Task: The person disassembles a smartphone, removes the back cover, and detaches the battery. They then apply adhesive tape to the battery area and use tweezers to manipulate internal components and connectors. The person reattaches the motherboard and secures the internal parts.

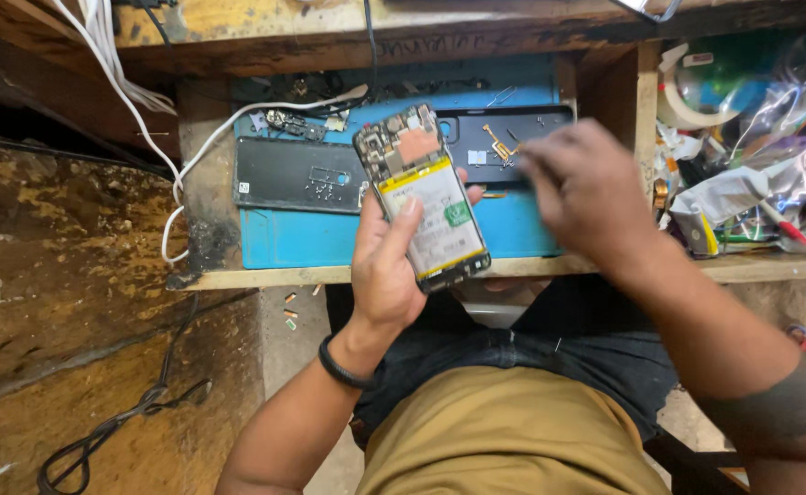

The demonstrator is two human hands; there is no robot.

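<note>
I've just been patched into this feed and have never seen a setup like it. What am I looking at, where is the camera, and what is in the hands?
There is no machine here: a person works with two bare hands. The single picture comes from a camera on their head, looking down past their lap.

The left hand holds an opened phone with its back off, battery and circuit board showing, thumb resting on the battery. The right hand is blurred with motion above the bench; I cannot tell whether it holds anything.

On the wooden bench lies a blue mat with two dark phone panels and small loose parts. A white cable runs at the left, and a box of clutter sits on the right.
</note>
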